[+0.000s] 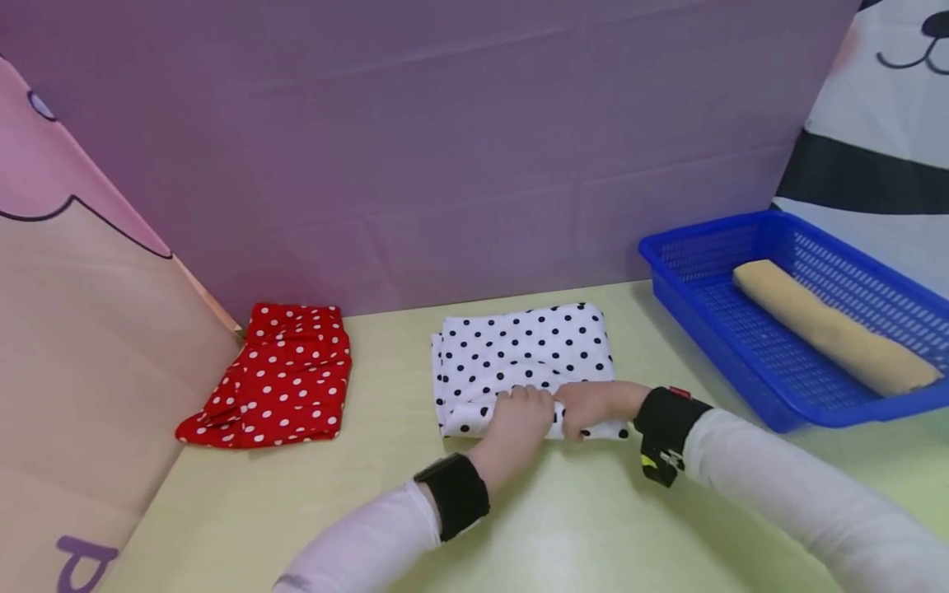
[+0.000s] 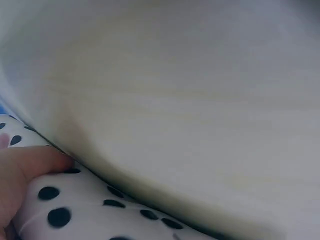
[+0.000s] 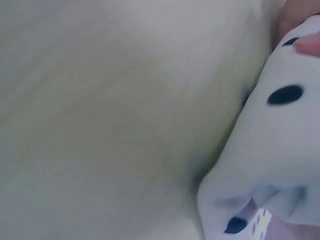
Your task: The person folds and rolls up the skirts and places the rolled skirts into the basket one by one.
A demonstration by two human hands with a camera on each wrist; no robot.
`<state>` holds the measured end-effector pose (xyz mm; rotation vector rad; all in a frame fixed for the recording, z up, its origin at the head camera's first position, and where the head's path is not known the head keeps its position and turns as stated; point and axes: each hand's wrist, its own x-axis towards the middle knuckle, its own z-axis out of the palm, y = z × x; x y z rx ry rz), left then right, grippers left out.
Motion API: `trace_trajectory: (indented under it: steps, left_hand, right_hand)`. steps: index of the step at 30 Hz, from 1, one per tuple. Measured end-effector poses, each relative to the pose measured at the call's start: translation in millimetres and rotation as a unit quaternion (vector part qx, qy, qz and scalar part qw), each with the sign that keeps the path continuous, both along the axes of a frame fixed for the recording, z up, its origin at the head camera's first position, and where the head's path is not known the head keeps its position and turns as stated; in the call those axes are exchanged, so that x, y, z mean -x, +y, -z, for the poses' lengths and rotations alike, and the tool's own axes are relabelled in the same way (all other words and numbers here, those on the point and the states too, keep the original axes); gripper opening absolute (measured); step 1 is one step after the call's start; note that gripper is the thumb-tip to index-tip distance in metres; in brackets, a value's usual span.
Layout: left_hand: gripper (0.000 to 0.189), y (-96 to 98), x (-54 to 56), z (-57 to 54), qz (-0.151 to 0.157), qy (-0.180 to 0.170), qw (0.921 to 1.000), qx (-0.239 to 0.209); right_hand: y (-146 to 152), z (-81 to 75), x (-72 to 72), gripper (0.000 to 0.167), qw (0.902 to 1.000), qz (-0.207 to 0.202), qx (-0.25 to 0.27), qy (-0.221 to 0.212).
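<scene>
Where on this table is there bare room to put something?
The table has a bare strip between the red cloth and the white cloth, and a patch between the forearms. It's crowded at the white cloth, where the left hand and right hand work; a blue basket stands at right.

Your head view is bright and even, its diffuse light seeming to fall from above, with a pale patch of glare on the counter (image 1: 245, 511) near the bottom centre. You get soft-edged shadows below your right sleeve (image 1: 808, 494) and along the near side of the blue basket (image 1: 712, 336), while the purple backdrop (image 1: 445, 165) looks duller, darkest toward the upper left. The dots on the white cloth (image 1: 519, 346) read clearly there. Both your wrist views are dimmer, greyish and hazy: the counter washes out to a smooth blur, with dark shadow hugging the cloth's edge. In the right wrist view the dots have soft edges and the lower folds are out of focus; the left wrist view darkens at its upper right corner.
</scene>
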<state>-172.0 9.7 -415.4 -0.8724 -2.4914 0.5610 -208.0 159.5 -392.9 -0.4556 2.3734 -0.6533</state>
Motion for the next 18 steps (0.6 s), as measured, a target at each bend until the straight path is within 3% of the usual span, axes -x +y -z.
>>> trace_trajectory:
  steps: [2,4,6,8,11,13,15,17,18]
  left_hand:
    - [0.004,-0.3,0.2,-1.5,0.002,-0.011,0.9999,-0.004]
    - [0.007,-1.1,2.2,-4.2,0.006,-0.065,0.9977,-0.019]
    - [0.011,-1.9,6.1,-6.9,0.010,-0.137,0.9896,-0.041]
    - [0.014,-3.2,10.2,-9.1,0.012,-0.204,0.9769,-0.062]
    - [0.019,-4.6,16.5,-9.8,0.011,-0.274,0.9583,-0.079]
    - [0.022,-5.3,20.5,-9.9,0.007,-0.311,0.9466,-0.086]
    - [0.023,-6.2,25.2,-9.9,0.002,-0.353,0.9303,-0.099]
    - [0.024,-7.7,29.9,-10.8,-0.004,-0.407,0.9058,-0.116]
    - [0.024,-8.8,32.2,-11.7,-0.009,-0.439,0.8892,-0.128]
  right_hand:
    - [1,0.7,0.0,0.029,0.9994,0.008,0.017,-0.028]
    - [2,2.4,-1.0,0.024,0.9983,0.009,0.036,-0.045]
    - [3,4.9,-3.2,0.021,0.9980,0.006,0.048,-0.040]
    - [3,8.5,-7.4,0.023,0.9985,-0.010,0.053,-0.002]
    - [1,15.4,-16.1,0.026,0.9935,-0.026,0.036,0.105]
    - [-1,19.9,-22.7,0.029,0.9819,-0.028,0.018,0.187]
    - [-3,24.0,-28.8,0.030,0.9628,-0.025,-0.014,0.269]
    - [-5,26.7,-35.2,0.029,0.9372,-0.033,-0.048,0.344]
    - [-7,27.6,-38.4,0.028,0.9207,-0.042,-0.066,0.382]
